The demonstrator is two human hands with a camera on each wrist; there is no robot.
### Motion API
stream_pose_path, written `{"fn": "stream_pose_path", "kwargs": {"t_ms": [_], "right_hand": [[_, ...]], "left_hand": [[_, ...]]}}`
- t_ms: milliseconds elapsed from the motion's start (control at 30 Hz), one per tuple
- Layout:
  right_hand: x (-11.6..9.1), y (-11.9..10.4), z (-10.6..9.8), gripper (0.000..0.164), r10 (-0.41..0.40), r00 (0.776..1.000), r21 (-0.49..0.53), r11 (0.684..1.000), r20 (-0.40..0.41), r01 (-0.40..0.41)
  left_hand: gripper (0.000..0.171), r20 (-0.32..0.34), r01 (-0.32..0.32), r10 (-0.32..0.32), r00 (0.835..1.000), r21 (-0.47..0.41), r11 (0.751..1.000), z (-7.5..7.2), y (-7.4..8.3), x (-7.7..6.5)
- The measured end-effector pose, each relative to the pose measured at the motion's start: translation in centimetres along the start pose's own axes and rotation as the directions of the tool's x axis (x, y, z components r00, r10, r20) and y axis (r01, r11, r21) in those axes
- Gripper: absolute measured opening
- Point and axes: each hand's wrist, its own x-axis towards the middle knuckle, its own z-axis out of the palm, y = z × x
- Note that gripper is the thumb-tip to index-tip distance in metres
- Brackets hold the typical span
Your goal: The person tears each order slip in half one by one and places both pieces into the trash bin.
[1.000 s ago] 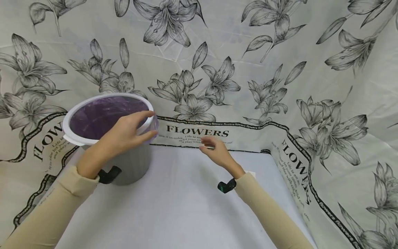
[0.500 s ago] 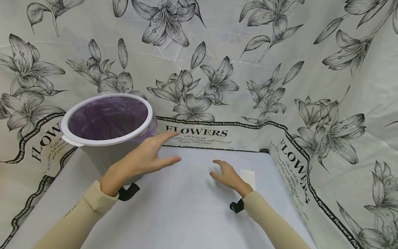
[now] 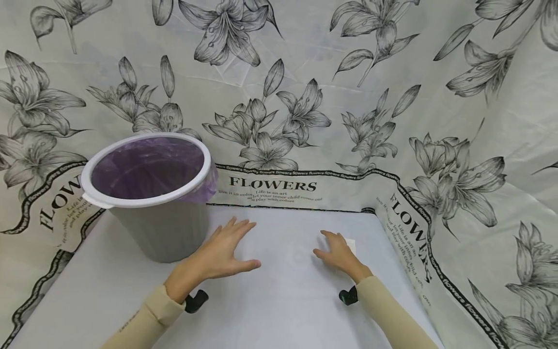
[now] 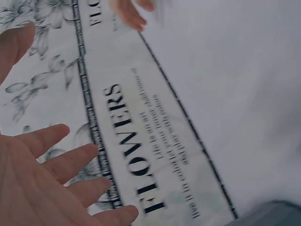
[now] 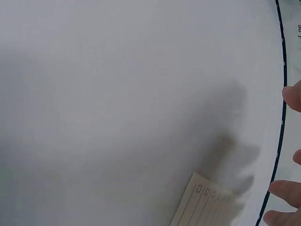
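Observation:
My left hand (image 3: 213, 257) hovers over the white tabletop with its fingers spread and nothing held. The bin (image 3: 161, 232) beside it is grey, with a white rim and a purple bag (image 3: 148, 169) lining it. On the right, my right hand (image 3: 342, 254) is above the table too, its fingers apart and holding nothing. Close behind that hand lies a small lined white paper (image 5: 202, 207), partly hidden in the head view. The palm and spread fingers of the left hand show in the left wrist view.
A white cloth printed with flowers and lettering (image 3: 270, 186) rises behind the table (image 3: 279, 310) and along its sides. Dark wrist cameras sit on both wrists. In the left wrist view, the bin's grey side (image 4: 277, 214) shows at the lower right corner.
My left hand has come away from in front of the bin's rim, moving right and down over the table. My right hand has moved down and right, near the paper. The bin stays put.

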Motion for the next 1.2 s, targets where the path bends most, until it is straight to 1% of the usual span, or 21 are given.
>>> {"fn": "stream_pose_path", "kwargs": {"t_ms": [100, 200, 233, 333, 467, 633, 733, 867, 1000, 1200], "right_hand": [[-0.4, 1.1, -0.2, 0.074, 0.043, 0.999, 0.004, 0.999, -0.001, -0.043], [-0.8, 2.0, -0.5, 0.078, 0.101, 0.995, 0.037, 0.994, -0.003, -0.101], [-1.0, 2.2, -0.7, 0.077, 0.107, 0.994, 0.046, 0.993, -0.010, -0.106], [-1.4, 3.0, -0.9, 0.077, 0.114, 0.993, 0.068, 0.992, -0.041, -0.111], [-2.2, 4.0, -1.1, 0.073, 0.122, 0.988, 0.094, 0.989, -0.097, -0.113], [-3.0, 5.1, -1.2, 0.071, 0.189, 0.976, 0.130, 0.976, -0.107, -0.175], [-3.2, 5.5, -1.3, 0.071, 0.220, 0.969, 0.149, 0.968, -0.116, -0.202], [-3.6, 5.7, -1.4, 0.071, 0.268, 0.956, 0.177, 0.953, -0.120, -0.245], [-4.1, 5.7, -1.3, 0.071, 0.319, 0.941, 0.188, 0.937, -0.112, -0.295], [-4.6, 6.1, -1.0, 0.069, 0.371, 0.922, 0.184, 0.919, -0.110, -0.348]], "left_hand": [[0.094, 0.017, 0.035, -0.035, 0.999, -0.002, 0.999, 1.9, -0.9, -0.1], [0.094, 0.033, 0.060, -0.060, 0.998, 0.002, 0.998, 3.8, -1.7, -0.3], [0.094, 0.039, 0.068, -0.068, 0.997, 0.002, 0.998, 4.3, -1.9, -0.4], [0.092, 0.022, 0.085, -0.085, 0.996, -0.030, 0.996, 5.6, -2.5, -0.7], [0.087, -0.017, 0.098, -0.100, 0.995, -0.085, 0.992, 6.8, -3.0, -0.9], [0.085, -0.042, 0.120, -0.128, 0.991, -0.144, 0.982, 8.1, -3.5, -0.9], [0.084, -0.049, 0.136, -0.147, 0.988, -0.188, 0.973, 8.7, -3.5, -0.8], [0.082, -0.057, 0.141, -0.158, 0.986, -0.237, 0.961, 9.4, -3.3, -0.4], [0.080, -0.055, 0.140, -0.160, 0.986, -0.259, 0.956, 10.0, -3.0, 0.1], [0.079, -0.053, 0.131, -0.149, 0.987, -0.259, 0.957, 10.4, -2.5, 0.4]]}}
